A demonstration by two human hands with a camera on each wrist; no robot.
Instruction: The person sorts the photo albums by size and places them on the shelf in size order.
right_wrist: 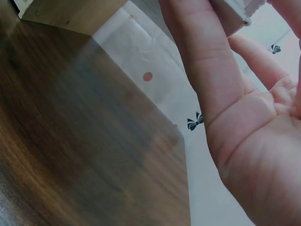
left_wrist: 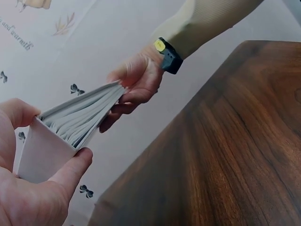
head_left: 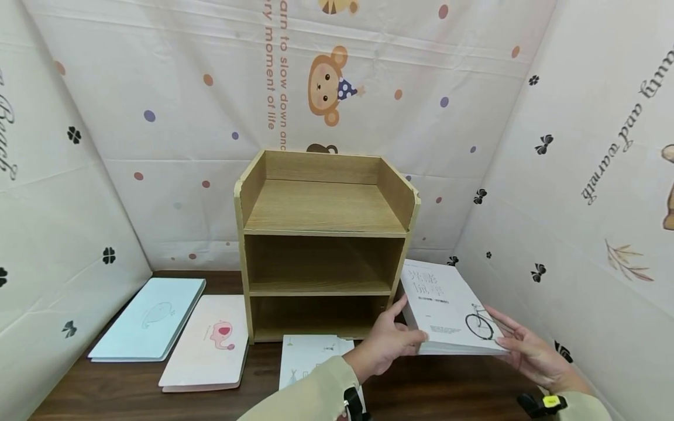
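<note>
A thick white book (head_left: 442, 310) with a bicycle drawing on its cover is held up between both hands, to the right of the wooden shelf. My left hand (head_left: 384, 342) grips its left side, thumb on the cover. The right hand (head_left: 534, 354) holds the opposite side near the bicycle. In the left wrist view the left thumb and fingers pinch across the book's pale spine (left_wrist: 42, 153), and its page edges fan slightly. The right wrist view shows the right palm (right_wrist: 263, 150) below a corner of the book, most of which is cut off there.
The three-level wooden shelf (head_left: 326, 231) stands at the back middle. On the dark wood table (head_left: 437, 386), a light blue notebook (head_left: 150, 318) and a white notebook with a pink elephant (head_left: 207, 339) lie left. Another white booklet (head_left: 310, 354) lies before the shelf, partly behind my left arm.
</note>
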